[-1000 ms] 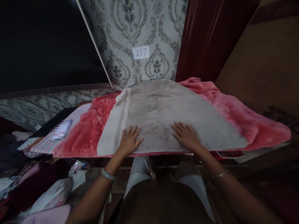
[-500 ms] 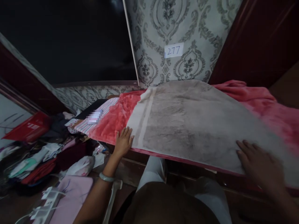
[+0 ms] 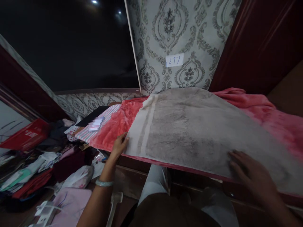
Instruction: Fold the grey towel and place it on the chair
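Note:
A grey towel (image 3: pixel 189 132) with a pale striped end band lies spread over a red-pink plush blanket (image 3: pixel 111 126). My left hand (image 3: pixel 120 143) is at the towel's left edge near the front corner, with its fingers curled in and closed on the edge. Over the right front part of the towel is my right hand (image 3: pixel 252 173), slightly blurred; its fingers are stretched out with the thumb apart, and nothing is in it. Part of the blanket shows beneath the towel along the front edge.
A striped cloth (image 3: pixel 110 113) lies at the left end of the surface. Behind stand a large dark screen (image 3: pixel 82 47) and a patterned wall with a paper marked 277 (image 3: pixel 174 60). Clothes (image 3: pixel 44 160), a red basket (image 3: pixel 28 134) and a power strip (image 3: pixel 44 214) lie at lower left.
My left hand has slid left to the towel's edge, and its fingers have gone from flat to curled. My right hand has moved left across the towel.

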A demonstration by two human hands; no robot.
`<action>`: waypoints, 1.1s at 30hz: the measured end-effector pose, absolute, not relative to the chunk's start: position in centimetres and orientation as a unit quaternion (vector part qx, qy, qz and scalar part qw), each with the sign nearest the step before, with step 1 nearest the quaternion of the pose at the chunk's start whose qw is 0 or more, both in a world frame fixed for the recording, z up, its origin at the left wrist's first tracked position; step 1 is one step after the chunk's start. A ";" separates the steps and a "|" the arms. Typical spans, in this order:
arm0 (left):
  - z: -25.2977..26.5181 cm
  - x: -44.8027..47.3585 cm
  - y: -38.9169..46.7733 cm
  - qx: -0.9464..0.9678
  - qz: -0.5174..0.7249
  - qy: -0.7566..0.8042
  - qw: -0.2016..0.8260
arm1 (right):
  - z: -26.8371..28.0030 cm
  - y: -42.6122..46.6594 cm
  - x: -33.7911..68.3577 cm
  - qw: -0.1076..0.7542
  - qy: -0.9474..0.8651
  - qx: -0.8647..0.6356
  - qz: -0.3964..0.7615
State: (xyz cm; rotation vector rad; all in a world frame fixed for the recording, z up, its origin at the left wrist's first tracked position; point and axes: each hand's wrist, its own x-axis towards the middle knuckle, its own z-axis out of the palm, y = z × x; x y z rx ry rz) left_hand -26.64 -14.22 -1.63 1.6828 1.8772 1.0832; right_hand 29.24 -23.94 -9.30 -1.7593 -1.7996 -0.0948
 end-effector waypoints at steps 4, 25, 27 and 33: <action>-0.6 -26.8 -14.5 0.514 0.455 0.649 0.327 | -9.1 -24.1 25.0 0.284 -0.765 -0.574 -0.058; 1.0 -26.3 -14.3 0.789 0.326 0.519 0.040 | -10.0 -24.1 21.5 0.235 -0.804 -0.527 -0.142; 1.1 -26.8 -14.0 0.815 0.295 0.497 0.034 | -10.1 -24.0 21.5 0.234 -0.800 -0.532 -0.150; 2.8 -28.8 -13.2 0.790 0.333 0.488 0.164 | -9.8 -24.2 21.9 0.230 -0.784 -0.554 -0.157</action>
